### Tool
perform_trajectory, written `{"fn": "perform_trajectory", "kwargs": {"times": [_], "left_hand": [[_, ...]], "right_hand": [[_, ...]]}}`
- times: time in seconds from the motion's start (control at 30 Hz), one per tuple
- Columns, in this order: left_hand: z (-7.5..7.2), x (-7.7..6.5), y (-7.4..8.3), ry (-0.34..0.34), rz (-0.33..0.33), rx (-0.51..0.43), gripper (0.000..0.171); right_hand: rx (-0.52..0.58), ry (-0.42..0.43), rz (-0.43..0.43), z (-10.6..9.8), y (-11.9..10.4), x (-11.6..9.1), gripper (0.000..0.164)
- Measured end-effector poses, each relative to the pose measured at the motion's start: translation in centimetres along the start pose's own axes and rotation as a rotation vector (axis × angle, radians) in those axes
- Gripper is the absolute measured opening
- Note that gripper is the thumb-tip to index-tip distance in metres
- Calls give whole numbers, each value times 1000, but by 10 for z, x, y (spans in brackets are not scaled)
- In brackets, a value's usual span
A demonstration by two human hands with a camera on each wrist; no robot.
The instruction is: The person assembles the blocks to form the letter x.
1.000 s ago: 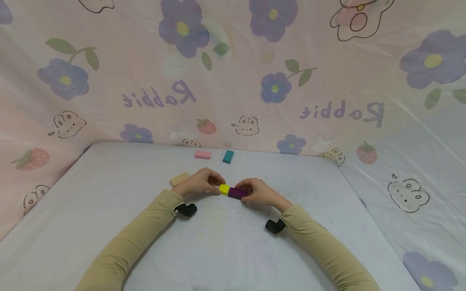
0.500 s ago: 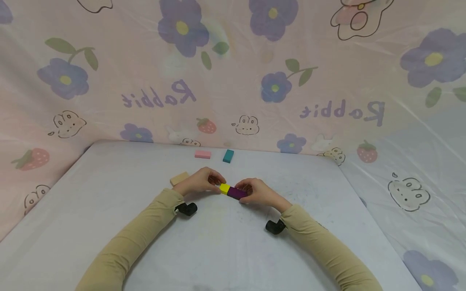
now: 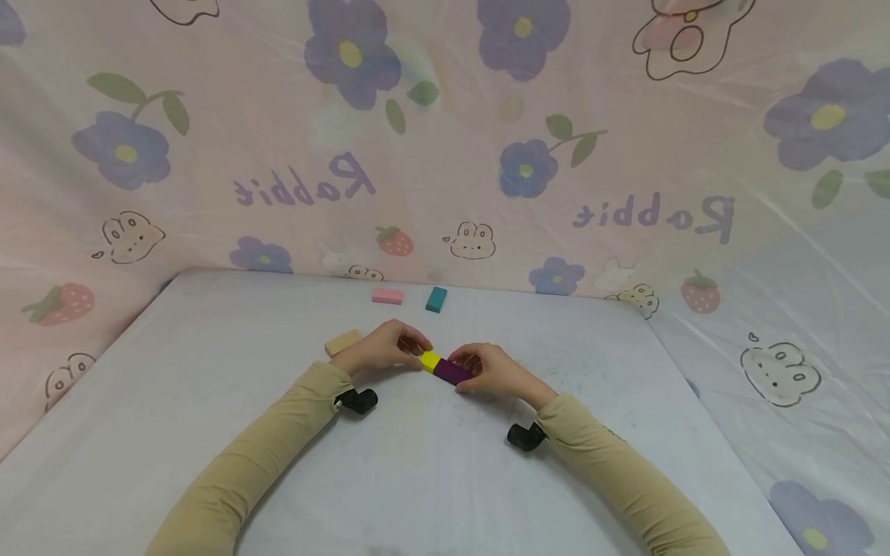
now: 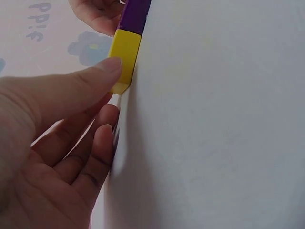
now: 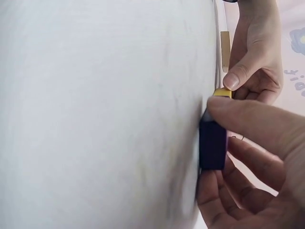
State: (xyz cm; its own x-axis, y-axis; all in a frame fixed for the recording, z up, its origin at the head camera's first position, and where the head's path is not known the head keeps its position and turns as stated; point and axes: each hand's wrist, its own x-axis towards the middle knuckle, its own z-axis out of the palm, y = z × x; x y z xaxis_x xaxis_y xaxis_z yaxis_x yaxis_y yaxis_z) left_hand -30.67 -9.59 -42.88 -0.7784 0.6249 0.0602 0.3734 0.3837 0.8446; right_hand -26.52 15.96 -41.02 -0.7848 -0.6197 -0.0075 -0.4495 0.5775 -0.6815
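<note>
My left hand (image 3: 385,346) pinches a yellow block (image 3: 429,361) between thumb and fingers; in the left wrist view the thumb lies on the face of the yellow block (image 4: 126,52). A dark purple block (image 3: 451,371) meets its right end, the two in one line, end against end. With thumb and fingers my right hand (image 3: 499,369) grips the purple block, shown in the right wrist view as a dark block (image 5: 213,143) close to the tabletop. Part of the yellow block is covered by the left fingers.
A pale wooden block (image 3: 342,342) lies beside the left wrist. Farther back on the white table (image 3: 417,479) are a pink block (image 3: 387,296) and a teal block (image 3: 436,300). A printed curtain (image 3: 431,170) hangs behind the table.
The purple block's right end has swung slightly toward the front, with my right hand following it. The left hand and the yellow block have barely shifted.
</note>
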Motion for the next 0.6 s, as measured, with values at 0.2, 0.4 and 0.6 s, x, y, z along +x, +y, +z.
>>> {"fn": "perform_trajectory", "kwargs": {"times": [0.2, 0.4, 0.6], "left_hand": [[1, 0, 1, 10, -7, -30, 28], [2, -2, 3, 20, -12, -38, 28], [1, -2, 1, 28, -28, -35, 26]], "right_hand": [[4, 9, -14, 1, 0, -1, 46], [7, 17, -14, 2, 0, -1, 46], [1, 15, -8, 2, 0, -1, 47]]}}
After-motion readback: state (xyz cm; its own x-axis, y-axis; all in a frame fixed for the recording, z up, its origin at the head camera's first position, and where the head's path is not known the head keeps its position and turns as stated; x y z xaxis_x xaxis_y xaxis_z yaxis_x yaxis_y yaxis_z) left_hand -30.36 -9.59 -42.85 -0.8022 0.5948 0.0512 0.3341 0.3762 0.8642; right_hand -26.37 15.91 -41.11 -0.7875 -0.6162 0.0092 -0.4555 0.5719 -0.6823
